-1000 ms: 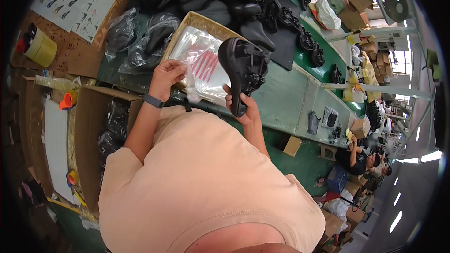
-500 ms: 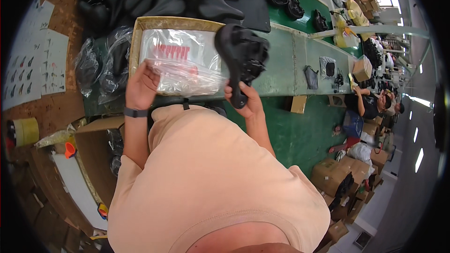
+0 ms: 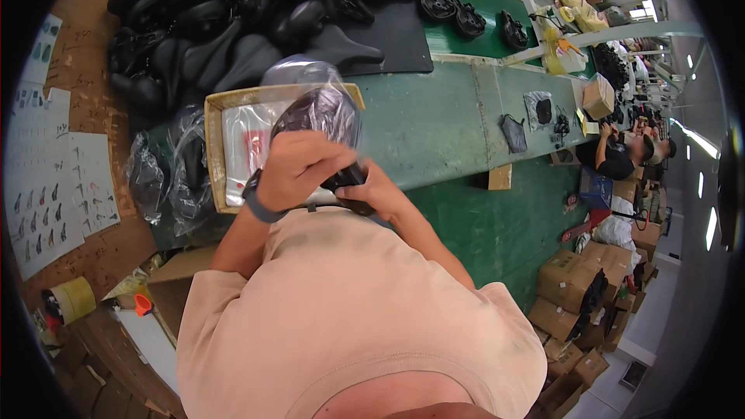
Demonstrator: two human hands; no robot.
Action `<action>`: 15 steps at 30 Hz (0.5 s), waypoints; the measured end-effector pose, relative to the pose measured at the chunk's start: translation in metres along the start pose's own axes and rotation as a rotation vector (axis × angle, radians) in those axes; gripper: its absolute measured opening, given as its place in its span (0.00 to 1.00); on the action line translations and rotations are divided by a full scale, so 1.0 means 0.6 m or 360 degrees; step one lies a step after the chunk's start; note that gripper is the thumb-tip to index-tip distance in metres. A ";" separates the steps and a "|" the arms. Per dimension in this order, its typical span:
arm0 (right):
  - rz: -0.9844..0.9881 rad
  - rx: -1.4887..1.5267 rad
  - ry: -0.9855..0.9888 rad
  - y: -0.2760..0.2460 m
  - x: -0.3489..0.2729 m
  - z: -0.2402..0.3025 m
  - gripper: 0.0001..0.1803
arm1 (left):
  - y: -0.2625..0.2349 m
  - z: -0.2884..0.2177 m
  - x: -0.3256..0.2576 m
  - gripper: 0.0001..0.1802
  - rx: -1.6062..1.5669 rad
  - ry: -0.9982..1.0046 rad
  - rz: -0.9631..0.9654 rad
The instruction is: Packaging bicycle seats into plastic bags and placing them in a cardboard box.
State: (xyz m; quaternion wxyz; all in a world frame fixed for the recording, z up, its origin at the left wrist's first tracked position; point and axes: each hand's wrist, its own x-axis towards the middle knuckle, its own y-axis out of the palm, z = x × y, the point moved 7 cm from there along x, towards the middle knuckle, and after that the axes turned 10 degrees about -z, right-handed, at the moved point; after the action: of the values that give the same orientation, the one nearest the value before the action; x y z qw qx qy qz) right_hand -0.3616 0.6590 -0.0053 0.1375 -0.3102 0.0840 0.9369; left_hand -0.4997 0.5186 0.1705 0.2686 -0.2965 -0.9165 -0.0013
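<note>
The left hand (image 3: 299,169) is closed over the lower part of a clear bag (image 3: 317,101) that covers the saddle (image 3: 320,118). The fingers curl around the plastic at the saddle's narrow end. A dark band sits on the left wrist.

The right hand (image 3: 371,190) grips the saddle's black narrow end from below, just beside the left hand; the two hands touch. Its fingers are wrapped round the part, not spread.

The saddle is black, held upright above the near edge of the tray (image 3: 213,151), with its broad end uppermost inside the bag. The bag's loose top stands above the saddle.

The tray is a shallow cardboard box on the green bench (image 3: 434,124). It holds a flat stack of clear bags (image 3: 247,140), directly left of the saddle.

Beyond the tray lies a pile of bare black saddles (image 3: 225,23). Left of the tray lie saddles already in plastic (image 3: 167,174). Further left of the tray, printed sheets (image 3: 46,178) lie on a brown surface. A tape roll (image 3: 70,300) sits well below the sheets.

Far right of the tray, another person (image 3: 621,157) sits at the bench, with cartons (image 3: 570,287) on the floor nearby.
</note>
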 end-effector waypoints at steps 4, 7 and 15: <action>0.0734 0.0974 0.0576 0.005 0.059 0.084 0.26 | -0.211 -0.002 -0.002 0.04 0.0549 0.0203 -0.0742; 0.0397 0.0079 -0.0328 -0.055 0.192 0.195 0.34 | -0.415 0.035 -0.108 0.08 0.0611 -0.0383 -0.1823; -0.1026 -0.2050 -0.1230 -0.255 0.607 0.187 0.53 | -0.415 0.074 -0.082 0.20 0.1466 -0.0354 -0.2042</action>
State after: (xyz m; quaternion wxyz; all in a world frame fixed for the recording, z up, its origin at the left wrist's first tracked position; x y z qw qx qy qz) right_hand -0.6569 0.9060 -0.1474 0.2141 0.0076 -0.6177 0.7567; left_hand -0.6238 0.2940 0.1475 0.2180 0.4314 -0.8382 0.2526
